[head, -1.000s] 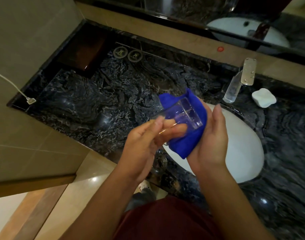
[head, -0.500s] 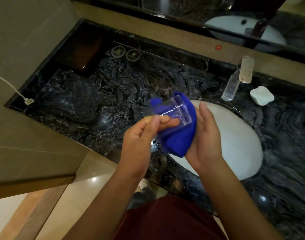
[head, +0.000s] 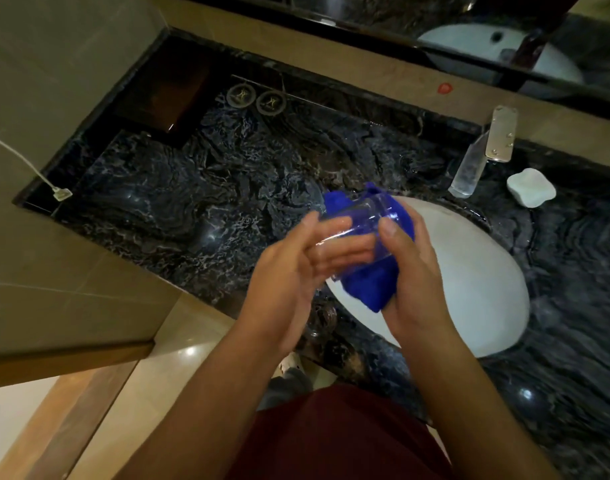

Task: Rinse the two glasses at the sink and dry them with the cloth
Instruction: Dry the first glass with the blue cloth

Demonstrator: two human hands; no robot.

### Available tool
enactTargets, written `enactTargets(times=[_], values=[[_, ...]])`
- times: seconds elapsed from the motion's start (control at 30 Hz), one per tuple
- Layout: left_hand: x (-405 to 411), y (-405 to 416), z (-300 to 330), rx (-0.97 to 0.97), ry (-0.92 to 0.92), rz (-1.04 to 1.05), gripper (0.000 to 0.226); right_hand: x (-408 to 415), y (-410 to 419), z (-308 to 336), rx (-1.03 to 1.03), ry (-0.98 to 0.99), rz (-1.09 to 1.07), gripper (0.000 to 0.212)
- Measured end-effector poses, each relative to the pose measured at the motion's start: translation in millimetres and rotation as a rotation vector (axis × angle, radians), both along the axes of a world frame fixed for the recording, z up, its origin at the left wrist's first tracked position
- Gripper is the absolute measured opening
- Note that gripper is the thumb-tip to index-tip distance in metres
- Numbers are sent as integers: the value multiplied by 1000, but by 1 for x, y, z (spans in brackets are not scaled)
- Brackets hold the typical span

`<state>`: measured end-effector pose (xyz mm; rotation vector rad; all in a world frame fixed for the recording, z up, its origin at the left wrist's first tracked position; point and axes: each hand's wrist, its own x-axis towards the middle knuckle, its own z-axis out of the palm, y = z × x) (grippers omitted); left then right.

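Note:
A clear glass (head: 362,223) lies tilted on its side between my hands, above the left rim of the white sink (head: 470,282). My left hand (head: 296,271) grips the glass with its fingers inside the mouth. My right hand (head: 411,271) cups the blue cloth (head: 369,289) around the glass's base, thumb pressed on the glass wall. A second clear glass (head: 322,318) stands on the dark counter just under my left hand, near the front edge.
The dark marble counter (head: 192,209) stretches to the left. A chrome tap (head: 483,154) stands behind the sink, a white soap dish (head: 530,187) to its right. Two round coasters (head: 257,98) lie at the back. A white cable (head: 26,164) hangs over the left wall edge.
The glass has turned in the cloth, and my right thumb has come over onto the glass wall. My left fingers have slid deeper into the glass.

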<state>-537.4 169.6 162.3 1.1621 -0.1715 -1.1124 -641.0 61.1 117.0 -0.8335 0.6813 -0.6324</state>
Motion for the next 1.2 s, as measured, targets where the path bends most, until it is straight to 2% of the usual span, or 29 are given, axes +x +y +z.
enactTargets(times=[0.07, 0.1, 0.17, 0.2, 0.23, 0.3, 0.4, 0.43, 0.5, 0.6, 0.8, 0.87, 0.97, 1.07, 1.13, 1.2], values=[[6, 0, 5, -46, 226, -9, 51, -3, -6, 3, -142, -34, 38, 55], [8, 0, 6, -66, 267, -17, 47, -4, -8, 4, -170, -50, 60, 62], [6, -1, 6, -100, 235, -30, 39, -1, -10, 8, -122, -88, 82, 76], [2, -2, 6, -119, 159, -32, 36, 3, -9, 10, -35, -112, 77, 80], [-3, -3, 5, -128, 31, -28, 34, 7, -8, 11, 80, -128, 72, 79], [-11, -3, 0, -105, -373, -35, 28, 11, -6, 11, 265, -119, 53, 74], [-5, 3, -9, -60, -1047, -198, 23, 7, -8, 9, 412, -111, 84, 78], [0, 5, -11, -42, -1219, -237, 23, 4, -9, 8, 437, -107, 98, 79], [10, 7, -8, -8, -1392, -289, 26, 1, -11, 9, 461, -106, 135, 81], [20, 7, -5, 46, -1516, -317, 26, -1, -10, 12, 458, -90, 137, 79], [29, 8, -9, 216, -1630, -410, 44, -3, -3, 13, 423, 30, 91, 61], [30, 8, -11, 279, -1573, -427, 41, -4, -3, 13, 392, 74, 84, 57], [33, 12, -13, 261, -1461, -342, 30, -8, -1, 12, 290, 201, 30, 45], [40, 16, -14, 263, -1301, -277, 27, -12, -6, 12, 47, 346, -61, 29], [46, 20, -16, 274, -1188, -287, 25, -13, -15, 14, -192, 375, -100, 27], [45, 21, -17, 248, -1103, -310, 23, -10, -23, 17, -329, 369, -101, 28]])
